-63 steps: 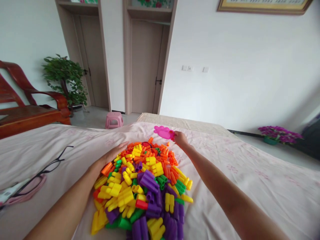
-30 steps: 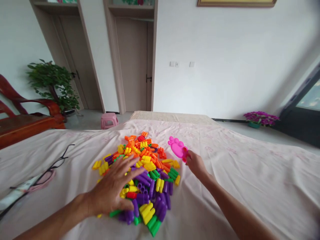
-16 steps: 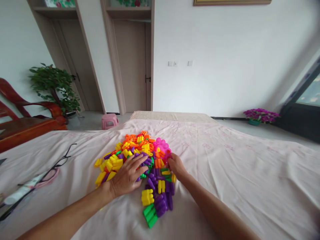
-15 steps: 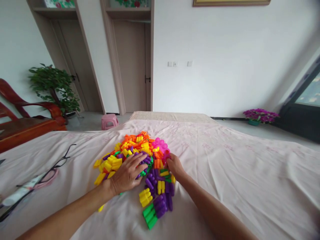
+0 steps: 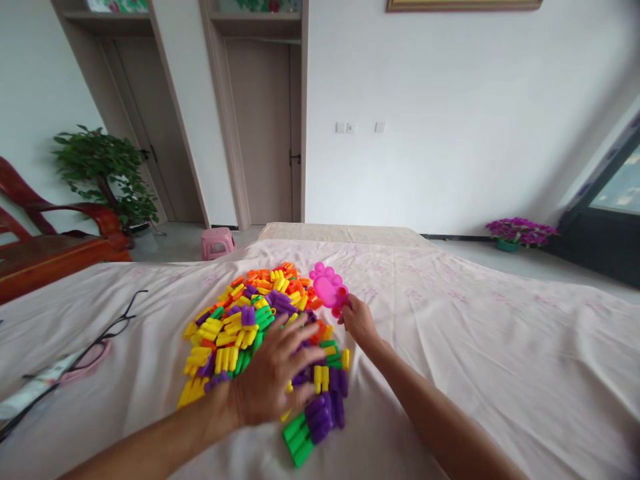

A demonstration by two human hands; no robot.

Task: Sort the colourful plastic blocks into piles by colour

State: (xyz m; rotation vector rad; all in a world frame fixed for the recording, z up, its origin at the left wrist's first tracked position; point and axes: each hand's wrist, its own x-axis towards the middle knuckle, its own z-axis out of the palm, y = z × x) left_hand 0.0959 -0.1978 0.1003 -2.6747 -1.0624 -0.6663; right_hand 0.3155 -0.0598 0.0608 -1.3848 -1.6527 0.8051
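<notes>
Heaped on the cloth is a pile of plastic blocks point(image 5: 233, 327) in yellow, orange, purple and green. My left hand point(image 5: 280, 373), slightly blurred, is spread over the pile's near right part, fingers apart and holding nothing. My right hand point(image 5: 357, 319) pinches the lower right end of a pink flower-edged piece point(image 5: 326, 291) beside the pile's right edge. Joined purple blocks point(image 5: 320, 415) and green blocks point(image 5: 299, 440) lie nearest to me, just right of my left hand. Part of the pile is hidden beneath that hand.
Eyeglasses point(image 5: 117, 325), a white tube point(image 5: 37, 387) and a pink ring point(image 5: 90, 363) lie at the left on the pale cloth point(image 5: 450, 347). Beyond it are a pink stool point(image 5: 217, 243), a wooden chair point(image 5: 65, 247) and purple flowers point(image 5: 521, 231).
My left hand has moved right and nearer to me, and its fingers have spread. The pink piece in my right hand has come up off the pile, showing more. Blocks at the left are spread wider.
</notes>
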